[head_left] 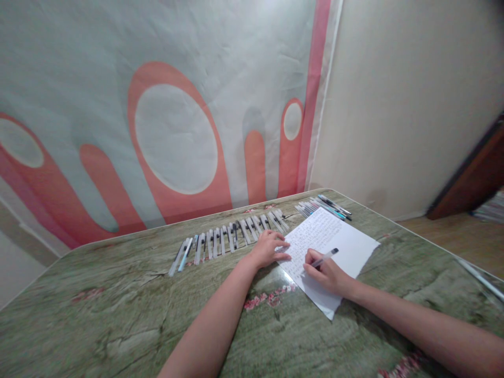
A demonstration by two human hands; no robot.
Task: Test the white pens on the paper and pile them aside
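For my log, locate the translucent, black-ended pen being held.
In the head view, right of centre, the translucent, black-ended pen is in the right hand, over the white, handwritten paper sheet.

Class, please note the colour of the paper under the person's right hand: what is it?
White paper, seen in the head view.

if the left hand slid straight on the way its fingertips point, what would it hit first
The left hand would probably meet the right hand first, sliding over the white handwritten paper sheet; exact depth is unclear.
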